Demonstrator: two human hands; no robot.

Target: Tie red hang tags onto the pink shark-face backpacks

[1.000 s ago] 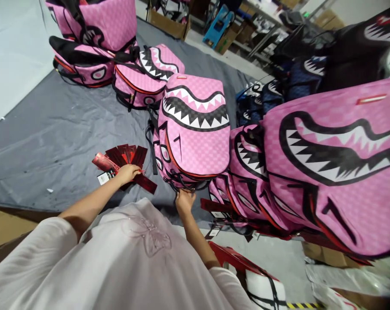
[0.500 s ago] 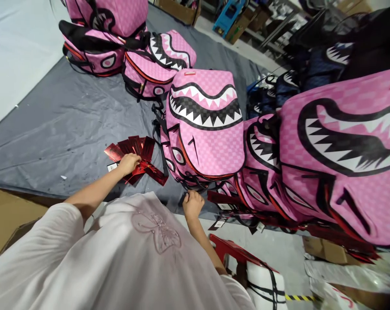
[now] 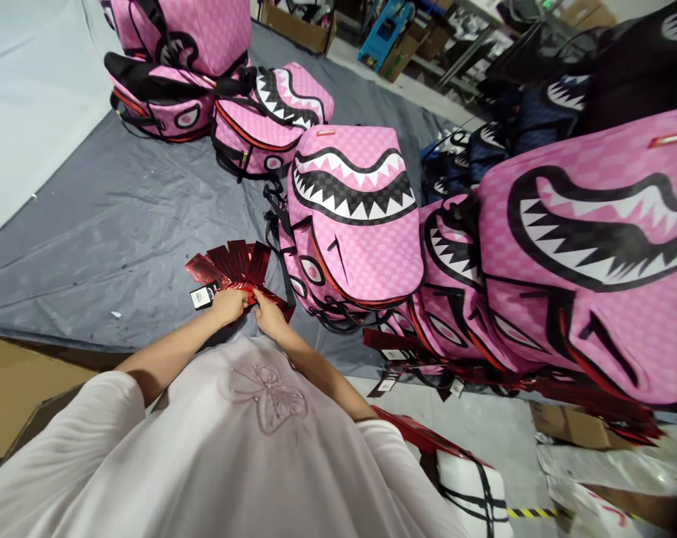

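Note:
A fan of shiny red hang tags [image 3: 238, 259] lies on the grey cloth, with a white barcode label [image 3: 201, 297] at its left side. My left hand [image 3: 230, 305] is closed on the gathered string end of the tags. Right beside it, my right hand [image 3: 270, 311] pinches at the same bunch; its fingertips partly hide what they hold. Just to the right, a pink backpack [image 3: 366, 246] with a shark-mouth print lies front side up, close to the tags.
More pink backpacks [image 3: 596, 224] crowd the right side, with red tags [image 3: 391, 350] hanging over the table edge. Others [image 3: 181, 97] are piled at the far left on the grey cloth [image 3: 108, 224]. A cardboard box [image 3: 25, 388] stands at lower left, and a red stool [image 3: 422, 433] at lower right.
My right hand has moved left from beside the table edge to the red tags, next to my left hand. The left hand stays at the tags, and the view has shifted slightly.

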